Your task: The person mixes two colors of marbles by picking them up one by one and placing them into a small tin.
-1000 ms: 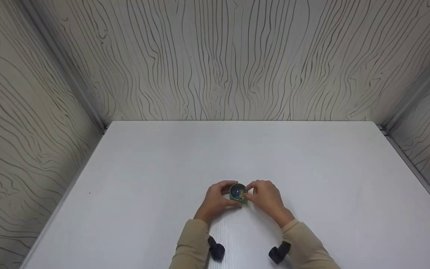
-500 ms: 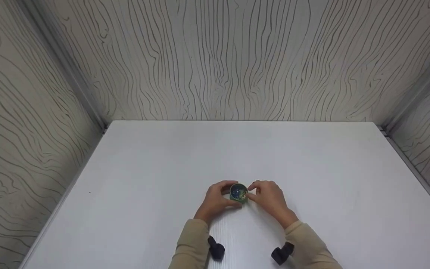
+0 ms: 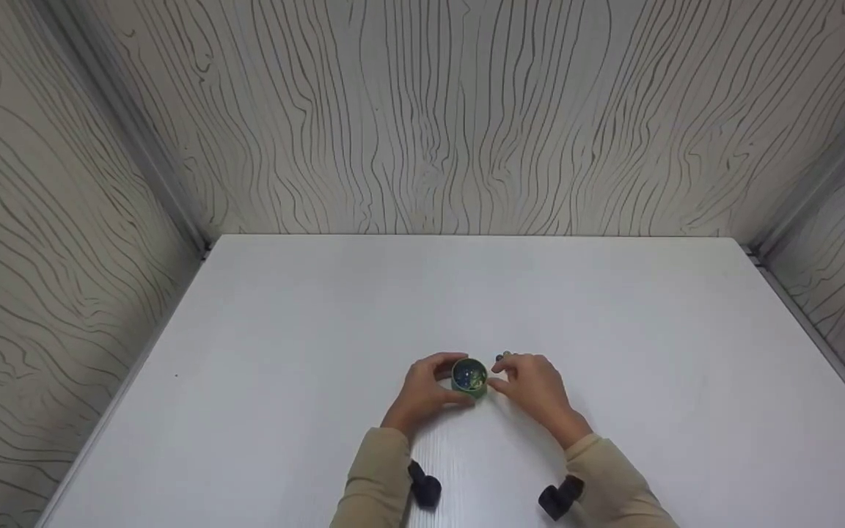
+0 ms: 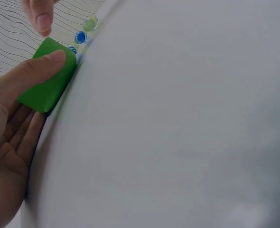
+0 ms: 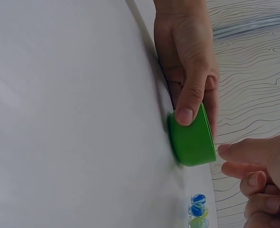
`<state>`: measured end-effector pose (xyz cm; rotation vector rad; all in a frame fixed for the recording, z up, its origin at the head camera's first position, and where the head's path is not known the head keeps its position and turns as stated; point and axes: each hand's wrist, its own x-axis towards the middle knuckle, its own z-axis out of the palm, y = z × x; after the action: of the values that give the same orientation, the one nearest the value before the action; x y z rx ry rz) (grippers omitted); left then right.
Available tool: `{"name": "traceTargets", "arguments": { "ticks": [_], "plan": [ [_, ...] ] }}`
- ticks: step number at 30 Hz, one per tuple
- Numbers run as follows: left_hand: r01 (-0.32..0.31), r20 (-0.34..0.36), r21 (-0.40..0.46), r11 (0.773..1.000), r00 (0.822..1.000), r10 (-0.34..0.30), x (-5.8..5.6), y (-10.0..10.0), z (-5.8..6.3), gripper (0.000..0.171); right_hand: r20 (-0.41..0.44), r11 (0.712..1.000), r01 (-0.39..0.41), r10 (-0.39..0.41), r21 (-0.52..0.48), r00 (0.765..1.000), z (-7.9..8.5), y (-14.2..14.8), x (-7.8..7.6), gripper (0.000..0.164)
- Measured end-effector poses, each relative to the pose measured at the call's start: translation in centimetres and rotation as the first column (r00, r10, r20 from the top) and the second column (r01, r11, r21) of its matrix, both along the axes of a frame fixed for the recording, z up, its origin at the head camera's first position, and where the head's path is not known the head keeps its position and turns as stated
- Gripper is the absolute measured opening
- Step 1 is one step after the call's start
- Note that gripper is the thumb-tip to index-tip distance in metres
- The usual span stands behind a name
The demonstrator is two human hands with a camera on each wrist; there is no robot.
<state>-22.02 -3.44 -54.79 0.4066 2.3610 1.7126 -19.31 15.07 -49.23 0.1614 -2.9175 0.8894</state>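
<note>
A small green cup (image 3: 480, 393) stands upright on the white table, with blue and yellowish glassy marbles (image 3: 469, 377) inside. My left hand (image 3: 422, 390) grips it from the left, thumb on the near side and fingers round the far side. The thumb presses the cup wall (image 5: 194, 145) in the right wrist view. Just right of the rim is my right hand (image 3: 535, 389), thumb and forefinger apart with nothing visible between them, the other fingers curled in. Beyond its knuckles lie several loose marbles, including a blue marble (image 4: 80, 37) and a greenish marble (image 4: 88, 25).
A white table (image 3: 305, 308) spreads around both hands. Wood-grain panels (image 3: 422, 117) rise behind and at both sides. Black wrist-worn devices, one on the left sleeve (image 3: 426, 490) and one on the right sleeve (image 3: 560, 497), hang over the table near the front.
My right hand has drawn back to the right from the cup's rim, its thumb and forefinger leaving the opening. Loose marbles now show beyond it. The left hand keeps its grip on the cup.
</note>
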Motion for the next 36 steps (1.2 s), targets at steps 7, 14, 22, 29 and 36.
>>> {"name": "traceTargets", "arguments": {
  "ticks": [7,14,22,29,36],
  "plan": [
    [-0.012,0.020,-0.004,1.000,1.000,0.012,0.1,0.2,0.1,0.064,0.021,0.999,0.030,-0.030,-0.033,0.999,0.1,0.9,-0.2,0.015],
    [-0.015,0.029,-0.007,1.000,0.999,0.015,0.2,0.1,0.2,0.064,0.037,0.997,0.050,-0.048,-0.053,0.998,0.2,2.0,-0.4,0.012],
    [-0.021,0.020,-0.022,1.000,1.000,0.021,0.1,0.1,0.2,0.064,0.042,0.997,0.065,-0.063,-0.047,0.997,0.4,2.8,-0.6,0.016],
    [-0.013,0.028,-0.011,1.000,1.000,0.013,0.1,0.1,0.2,0.065,0.045,0.995,0.089,-0.087,-0.048,0.995,0.2,3.9,-0.9,0.016],
    [-0.009,0.032,0.013,1.000,0.999,0.009,0.2,0.0,0.1,0.066,0.067,0.992,0.109,-0.105,-0.058,0.992,0.1,4.6,-1.0,0.017]
  ]
}}
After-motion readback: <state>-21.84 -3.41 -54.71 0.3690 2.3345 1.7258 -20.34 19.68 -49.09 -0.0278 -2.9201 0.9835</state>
